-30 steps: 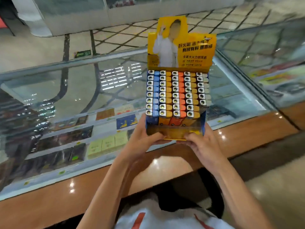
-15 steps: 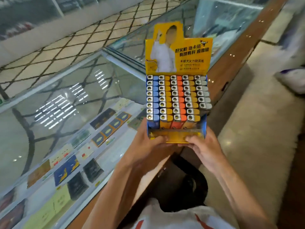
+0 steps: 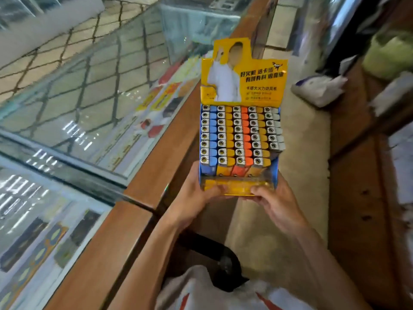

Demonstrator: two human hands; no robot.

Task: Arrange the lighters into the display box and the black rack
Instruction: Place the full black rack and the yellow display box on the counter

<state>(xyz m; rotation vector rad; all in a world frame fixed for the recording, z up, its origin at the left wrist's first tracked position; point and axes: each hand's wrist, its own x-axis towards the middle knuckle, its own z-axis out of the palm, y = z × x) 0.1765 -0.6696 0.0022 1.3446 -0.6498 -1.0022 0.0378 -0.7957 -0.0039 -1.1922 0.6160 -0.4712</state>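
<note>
- The display box [image 3: 243, 86] is held up in the air in front of the person, over the wooden edge of the bench [image 3: 156, 166] and the floor [image 3: 297, 175] of the aisle beside it. It rests on nothing, and its yellow header card stands upright at the back.
- The left hand [image 3: 196, 198] grips the box's front left corner, fingers curled beneath and thumb on the clear front lip.
- The right hand [image 3: 274, 200] grips the front right corner the same way, so both hands are busy carrying.
- The lighters [image 3: 237, 135] stand in five neat columns inside the box: blue, yellow, orange, yellow, then grey.
- Four columns run full to the front. The grey column [image 3: 273, 130] at the right stops short, leaving an open gap at the box's front right corner.
- Judged from that, the box part of the task is nearly done, with only a few slots left to fill.
- No loose lighters show anywhere, and no black rack can be made out, so the rack part cannot be judged and may well be wholly ahead.
- The box also has yet to be set down somewhere.
- Under the glass top [image 3: 78, 104] of the bench lie rows of small packets; a white bag [image 3: 317, 88] sits on the floor further down the aisle.
</note>
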